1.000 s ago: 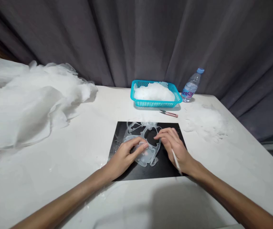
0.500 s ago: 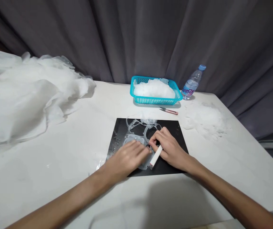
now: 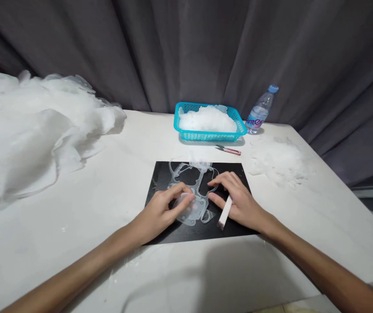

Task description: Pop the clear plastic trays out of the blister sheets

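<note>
Black mat (image 3: pixel 202 234) under looped plastic (image 3: pixel 194 213)

Only one piece of lettering could be read. It stood on the label (image 3: pixel 255 122) of the clear plastic bottle (image 3: pixel 266 105), just beside the right end of the teal basket (image 3: pixel 211 136). Large purple letters there read roughly "ante". The word followed the bottle's curve, and whether more letters stood at either end could not be told.
</note>
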### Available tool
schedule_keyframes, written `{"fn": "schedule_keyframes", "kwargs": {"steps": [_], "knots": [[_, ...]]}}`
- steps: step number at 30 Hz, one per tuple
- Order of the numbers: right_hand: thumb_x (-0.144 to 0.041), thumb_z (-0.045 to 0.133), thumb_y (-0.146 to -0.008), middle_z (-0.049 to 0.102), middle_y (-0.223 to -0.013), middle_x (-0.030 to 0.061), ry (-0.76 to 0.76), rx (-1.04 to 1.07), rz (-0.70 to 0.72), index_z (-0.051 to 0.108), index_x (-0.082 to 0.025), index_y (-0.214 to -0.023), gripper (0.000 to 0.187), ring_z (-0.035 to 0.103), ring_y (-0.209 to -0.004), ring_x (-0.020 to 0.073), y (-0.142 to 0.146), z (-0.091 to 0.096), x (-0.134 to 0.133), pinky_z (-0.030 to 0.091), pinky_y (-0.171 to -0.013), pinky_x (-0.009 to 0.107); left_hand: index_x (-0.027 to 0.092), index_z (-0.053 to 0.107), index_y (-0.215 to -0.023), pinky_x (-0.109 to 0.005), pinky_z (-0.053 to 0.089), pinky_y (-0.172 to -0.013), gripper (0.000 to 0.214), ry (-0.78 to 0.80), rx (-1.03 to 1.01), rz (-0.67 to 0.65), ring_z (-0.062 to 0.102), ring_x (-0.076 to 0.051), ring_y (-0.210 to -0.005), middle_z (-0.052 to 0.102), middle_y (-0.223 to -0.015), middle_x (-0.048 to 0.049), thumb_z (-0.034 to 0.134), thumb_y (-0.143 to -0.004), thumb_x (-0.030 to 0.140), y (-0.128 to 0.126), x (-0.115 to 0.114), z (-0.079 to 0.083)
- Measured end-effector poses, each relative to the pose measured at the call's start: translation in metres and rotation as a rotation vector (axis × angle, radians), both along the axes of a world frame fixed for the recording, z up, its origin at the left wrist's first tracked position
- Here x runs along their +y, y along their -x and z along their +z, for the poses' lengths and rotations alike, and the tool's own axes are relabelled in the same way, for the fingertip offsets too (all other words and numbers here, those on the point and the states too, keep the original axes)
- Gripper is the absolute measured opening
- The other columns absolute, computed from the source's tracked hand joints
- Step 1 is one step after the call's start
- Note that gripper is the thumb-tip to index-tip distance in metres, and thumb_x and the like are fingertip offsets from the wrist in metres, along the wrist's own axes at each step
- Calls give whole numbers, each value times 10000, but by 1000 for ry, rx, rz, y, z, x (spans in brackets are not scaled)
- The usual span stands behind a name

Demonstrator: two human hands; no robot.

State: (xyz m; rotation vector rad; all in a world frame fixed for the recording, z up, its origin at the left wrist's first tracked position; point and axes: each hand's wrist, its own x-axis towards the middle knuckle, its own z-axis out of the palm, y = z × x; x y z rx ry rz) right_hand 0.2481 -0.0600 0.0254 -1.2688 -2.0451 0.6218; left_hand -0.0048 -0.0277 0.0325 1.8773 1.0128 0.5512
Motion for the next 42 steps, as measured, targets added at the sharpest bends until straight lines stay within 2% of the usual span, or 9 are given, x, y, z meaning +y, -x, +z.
{"fn": "schedule_keyframes", "kwargs": {"steps": [2, 5, 9, 12, 14, 22, 31, 37, 42], "knots": [[-339, 739, -963, 653, -963, 51, 13, 14, -35, 631, -210, -1015, 175, 574, -940, 218, 4, 1, -7, 479, -832, 361, 199, 634, -967, -246, 436, -639, 285, 82, -78, 30, 603, -130, -654, 678, -713, 33, 557, -1046, 462, -3, -2, 1], [-344, 791, -922, 669, -861, 14, 104, 43, 29, 621, -225, -894, 209, 561, -864, 201, 10, 0, -14, 452, -759, 327, 199, 590, -957, -233, 465, -635, 302, 264, -242, 67, 640, -130, -665, 707, -738, 20, 593, -1022, 493, -7, -5, 1], [-282, 643, -1035, 691, -884, 10, 133, 157, 111, 668, -234, -956, 96, 537, -881, 189, 11, -4, -13, 441, -804, 322, 212, 522, -961, -210, 474, -592, 386, 454, -381, 100, 619, -113, -630, 692, -747, 41, 787, -886, 482, -10, -5, -1], [-277, 598, -1061, 677, -864, 12, 172, 185, 133, 698, -231, -992, 130, 532, -868, 182, 8, -4, -11, 435, -798, 317, 205, 521, -938, -176, 417, -530, 472, 481, -373, 123, 537, -78, -571, 620, -692, 77, 909, -755, 401, -13, -7, -1], [-273, 607, -1056, 657, -834, 10, 174, 185, 137, 705, -227, -987, 129, 533, -867, 179, 7, -3, -10, 431, -783, 311, 196, 532, -924, -171, 390, -512, 462, 490, -347, 134, 508, -71, -556, 592, -667, 80, 908, -750, 402, -14, -8, -1], [-251, 597, -1049, 657, -824, 25, 108, 174, 164, 700, -226, -994, 120, 543, -841, 190, 5, 3, -12, 459, -761, 325, 192, 545, -903, -171, 380, -512, 472, 569, -357, 145, 518, -74, -550, 584, -649, 78, 909, -721, 431, -18, -10, 7], [-132, 608, -962, 711, -818, 41, -144, -11, 10, 660, -216, -888, 123, 527, -809, 213, 16, -11, 3, 445, -735, 349, 198, 546, -930, -187, 406, -519, 473, 717, -414, 120, 554, -90, -564, 611, -690, 66, 899, -746, 455, -29, -32, -2], [-123, 616, -954, 716, -831, 36, -111, -46, 9, 676, -213, -892, 125, 528, -825, 212, 7, -11, 17, 449, -758, 346, 210, 528, -962, -193, 382, -494, 474, 681, -334, 96, 520, -92, -539, 597, -671, 70, 874, -773, 473, -26, -29, -4], [-117, 646, -884, 646, -863, 23, 35, 13, 53, 619, -227, -935, 124, 549, -850, 207, -10, 5, 3, 474, -769, 343, 206, 556, -980, -201, 377, -549, 396, 481, -244, 53, 493, -98, -602, 550, -699, 67, 810, -851, 483, -16, -17, 0]]}}
